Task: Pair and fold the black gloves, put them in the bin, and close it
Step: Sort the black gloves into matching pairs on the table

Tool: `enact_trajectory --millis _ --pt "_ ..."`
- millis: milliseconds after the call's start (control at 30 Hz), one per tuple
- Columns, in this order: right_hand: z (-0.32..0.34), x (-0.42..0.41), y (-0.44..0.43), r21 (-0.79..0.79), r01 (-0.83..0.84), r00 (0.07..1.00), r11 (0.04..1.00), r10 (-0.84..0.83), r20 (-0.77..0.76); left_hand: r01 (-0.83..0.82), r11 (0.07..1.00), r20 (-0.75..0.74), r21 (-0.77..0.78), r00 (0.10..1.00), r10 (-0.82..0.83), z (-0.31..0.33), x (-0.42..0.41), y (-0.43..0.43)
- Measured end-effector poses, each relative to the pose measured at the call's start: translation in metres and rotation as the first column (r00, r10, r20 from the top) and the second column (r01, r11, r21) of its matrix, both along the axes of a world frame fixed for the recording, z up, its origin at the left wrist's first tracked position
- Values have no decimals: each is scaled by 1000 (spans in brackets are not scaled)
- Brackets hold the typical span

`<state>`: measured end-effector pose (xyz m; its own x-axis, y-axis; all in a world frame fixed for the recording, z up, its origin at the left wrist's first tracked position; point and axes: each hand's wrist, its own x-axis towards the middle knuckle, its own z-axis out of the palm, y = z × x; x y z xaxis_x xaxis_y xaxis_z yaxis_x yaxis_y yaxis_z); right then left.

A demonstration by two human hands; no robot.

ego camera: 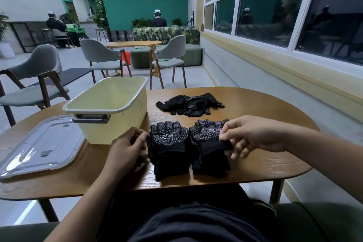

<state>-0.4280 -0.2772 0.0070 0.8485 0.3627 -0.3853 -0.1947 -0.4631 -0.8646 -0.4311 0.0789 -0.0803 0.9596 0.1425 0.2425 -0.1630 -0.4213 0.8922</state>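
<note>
Black knit gloves, palms up, white grip dots and a white printed logo on each: left glove (169, 143) and right glove (206, 137) lie side by side, edges just touching, near the front edge of the oval wood-grain table (255, 163). Fingers point away, cuffs toward the person. Right hand (251, 135): thumb and forefinger pinch a fold of the right glove's cuff, remaining fingers hang loose below. Left hand (125, 147): fingers curled, tips against the left glove's outer edge; cannot tell whether it grips or only touches. Step in hand, by my reading: pairing these two. To do it well, lift the right glove by the cuff, lay it square over the left with cuffs and fingertips matched, pin the lower one flat, then fold across the palm. The knit looks soft and limp, so it will sag from a pinch; the dotted faces probably grab each other, so place rather than slide. Loose pile of black gloves (188, 104) waits farther back, unsorted. Pale-yellow plastic bin (121, 124), rigid, grey handle, stands open just left of the pair; translucent grey lid (39, 143) lies flat beside it.
</note>
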Motion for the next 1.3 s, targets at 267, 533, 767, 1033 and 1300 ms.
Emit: enact_trajectory --millis 267,533,767,1033,1300 --pt "13 49 -14 -107 13 991 994 1 134 2 1000 1 18 1000 -2 -1 1 1" --pt "-5 118 -1 -143 243 907 960 -172 383 -15 998 15 59 1000 14 -3 4 3" --pt "-25 162 25 -458 310 810 833 21 586 0 999 5 41 1000 0 -6 6 4" --pt "-63 207 19 -647 321 858 692 78 508 -1 999 1 44 1000 1 -4 4 3" --pt "-69 208 7 -512 418 832 751 -92 547 -1 996 18 85 1000 -1 -6 7 6"
